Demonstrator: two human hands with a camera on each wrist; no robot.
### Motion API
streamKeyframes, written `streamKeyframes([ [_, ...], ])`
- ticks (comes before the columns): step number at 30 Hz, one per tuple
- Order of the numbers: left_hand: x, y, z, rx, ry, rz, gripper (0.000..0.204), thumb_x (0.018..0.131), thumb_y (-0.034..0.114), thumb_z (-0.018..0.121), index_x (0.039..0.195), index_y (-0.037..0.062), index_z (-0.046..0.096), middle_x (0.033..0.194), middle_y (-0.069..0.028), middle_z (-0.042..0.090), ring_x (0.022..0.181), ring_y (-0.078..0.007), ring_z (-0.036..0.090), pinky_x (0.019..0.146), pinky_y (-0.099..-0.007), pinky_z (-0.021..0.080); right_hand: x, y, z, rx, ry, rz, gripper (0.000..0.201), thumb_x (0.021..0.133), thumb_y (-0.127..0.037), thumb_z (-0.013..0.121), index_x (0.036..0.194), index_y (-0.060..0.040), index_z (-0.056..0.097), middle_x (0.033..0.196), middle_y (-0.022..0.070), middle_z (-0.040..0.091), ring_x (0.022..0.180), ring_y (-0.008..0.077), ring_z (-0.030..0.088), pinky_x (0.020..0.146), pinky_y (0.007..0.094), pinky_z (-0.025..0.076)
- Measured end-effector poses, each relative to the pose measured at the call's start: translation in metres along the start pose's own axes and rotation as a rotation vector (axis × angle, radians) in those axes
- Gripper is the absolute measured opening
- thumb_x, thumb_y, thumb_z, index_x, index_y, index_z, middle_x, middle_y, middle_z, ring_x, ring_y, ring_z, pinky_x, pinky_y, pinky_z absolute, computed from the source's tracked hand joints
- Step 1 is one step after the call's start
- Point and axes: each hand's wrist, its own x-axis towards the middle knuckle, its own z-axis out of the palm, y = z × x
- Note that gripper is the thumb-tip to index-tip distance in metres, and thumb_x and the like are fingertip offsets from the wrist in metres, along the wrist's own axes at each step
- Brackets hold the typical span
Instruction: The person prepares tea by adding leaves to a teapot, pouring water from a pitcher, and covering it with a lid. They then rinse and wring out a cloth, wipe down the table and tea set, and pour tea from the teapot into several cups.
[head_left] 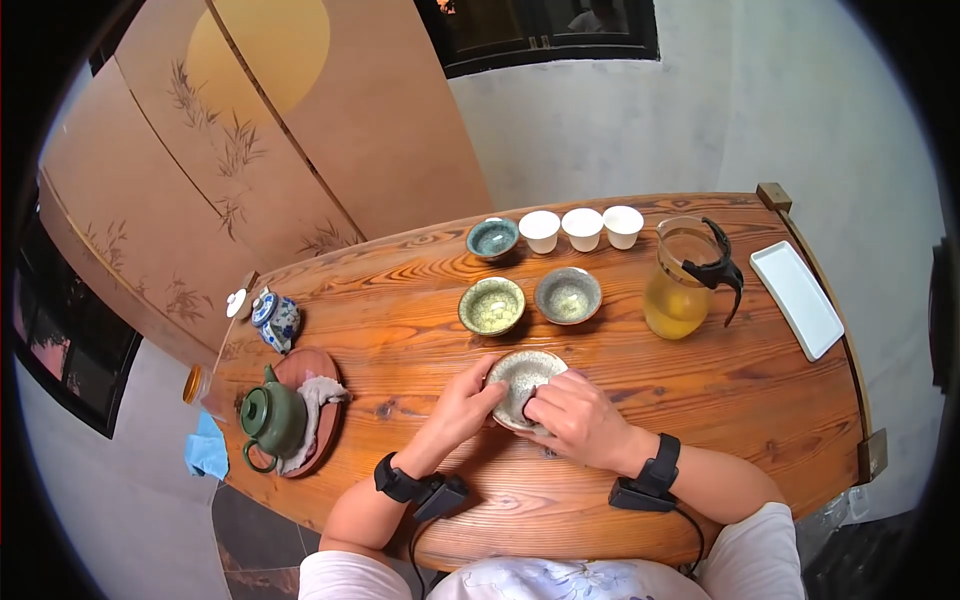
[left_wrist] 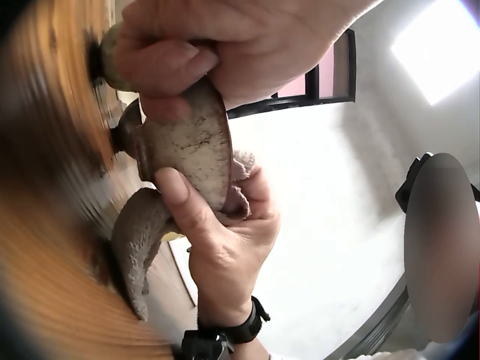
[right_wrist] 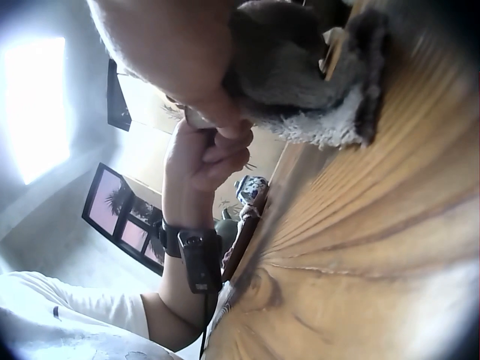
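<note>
A speckled pale bowl (head_left: 516, 380) is held over the near middle of the table. My left hand (head_left: 466, 402) grips its left side, thumb at the rim. At the right rim my right hand (head_left: 578, 415) has curled fingers inside the bowl. The left wrist view shows the bowl (left_wrist: 191, 142) tilted, the right thumb against its outer wall, and a grey-brown cloth (left_wrist: 139, 240) in the right hand (left_wrist: 232, 240), partly tucked inside the rim and hanging below. In the right wrist view the cloth (right_wrist: 300, 82) hides most of the bowl.
Beyond the bowl stand a yellow-green bowl (head_left: 491, 306), a grey bowl (head_left: 568, 296), a teal bowl (head_left: 492, 238) and three white cups (head_left: 582, 229). A glass pitcher (head_left: 675, 300) and white tray (head_left: 797, 300) are right; a green teapot (head_left: 275, 420) on a round tray (head_left: 325, 440) is left.
</note>
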Motion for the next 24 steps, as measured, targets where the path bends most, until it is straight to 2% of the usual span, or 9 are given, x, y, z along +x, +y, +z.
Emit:
streamKeyframes([
  [4,0.001,0.003,-0.013,0.008,-0.011,0.019,0.031,0.085,0.009,0.046,0.116,0.0023,0.045,0.075,0.0023,0.052,0.050,0.0003,0.041,0.039,-0.0147,0.029,0.005,0.002,-0.004,0.257,0.134,-0.020,0.023,0.062,-0.010,0.069,0.073,-0.0043,0.050,0.069,0.0084,0.047,0.066,0.0249,0.049,0.062,0.0337,0.040],
  [6,0.012,-0.009,-0.031,0.390,0.162,0.291,0.032,0.083,0.012,0.048,0.114,0.0019,0.047,0.070,-0.0021,0.054,0.053,-0.0071,0.047,0.047,-0.0217,0.041,0.004,0.002,-0.006,0.357,0.172,-0.012,0.027,0.062,-0.012,0.072,0.073,-0.0035,0.049,0.070,0.0086,0.046,0.066,0.0253,0.048,0.061,0.0339,0.040],
  [7,0.013,0.004,-0.039,0.383,0.262,0.219,0.030,0.082,0.011,0.048,0.111,0.0006,0.048,0.069,-0.0030,0.055,0.053,-0.0094,0.048,0.049,-0.0239,0.042,0.001,0.001,-0.006,0.372,0.156,0.102,0.027,0.063,-0.013,0.072,0.073,-0.0028,0.049,0.070,0.0090,0.046,0.065,0.0256,0.047,0.059,0.0341,0.039],
  [9,0.020,0.014,-0.068,0.066,0.329,0.027,0.026,0.084,0.011,0.046,0.108,0.0029,0.049,0.065,-0.0031,0.053,0.045,-0.0079,0.048,0.034,-0.0208,0.035,-0.003,0.002,-0.006,0.413,0.113,0.295,0.029,0.067,-0.016,0.071,0.074,-0.0001,0.049,0.071,0.0109,0.047,0.064,0.0258,0.048,0.058,0.0339,0.040],
  [10,0.028,0.013,-0.084,0.021,0.382,0.025,0.023,0.084,0.011,0.045,0.106,0.0039,0.049,0.064,-0.0029,0.052,0.040,-0.0064,0.045,0.029,-0.0192,0.030,-0.005,0.004,-0.002,0.411,0.115,0.294,0.029,0.067,-0.016,0.071,0.074,-0.0001,0.049,0.071,0.0109,0.047,0.064,0.0258,0.048,0.058,0.0339,0.040],
  [12,0.047,0.005,-0.117,0.009,0.485,0.059,0.020,0.082,0.011,0.043,0.098,0.0008,0.049,0.059,-0.0069,0.053,0.036,-0.0091,0.043,0.026,-0.0212,0.027,-0.010,0.007,0.009,0.615,0.100,0.504,0.028,0.071,-0.018,0.070,0.077,0.0011,0.050,0.073,0.0120,0.050,0.065,0.0244,0.051,0.060,0.0320,0.042],
  [16,0.092,-0.028,-0.191,-0.055,0.665,-0.008,0.015,0.081,0.009,0.039,0.092,0.0023,0.046,0.054,-0.0095,0.053,0.029,-0.0131,0.039,0.025,-0.0256,0.030,-0.012,0.010,0.013,0.725,0.049,0.603,0.026,0.075,-0.020,0.067,0.082,0.0011,0.054,0.072,0.0110,0.056,0.065,0.0171,0.054,0.061,0.0291,0.044],
  [19,0.104,-0.037,-0.211,-0.080,0.750,-0.034,0.017,0.080,0.007,0.038,0.093,0.0034,0.046,0.055,-0.0100,0.053,0.031,-0.0128,0.039,0.026,-0.0268,0.031,-0.014,0.011,0.013,0.855,0.037,0.703,0.024,0.077,-0.020,0.065,0.084,0.0010,0.054,0.072,0.0101,0.057,0.065,0.0136,0.054,0.060,0.0284,0.044],
  [24,0.103,-0.053,-0.230,-0.136,0.839,-0.116,0.017,0.079,0.008,0.037,0.093,0.0046,0.046,0.055,-0.0094,0.053,0.033,-0.0129,0.039,0.027,-0.0284,0.032,-0.019,0.020,0.021,0.808,0.052,0.650,0.024,0.078,-0.020,0.064,0.084,0.0011,0.055,0.073,0.0103,0.058,0.066,0.0126,0.054,0.060,0.0278,0.044],
])
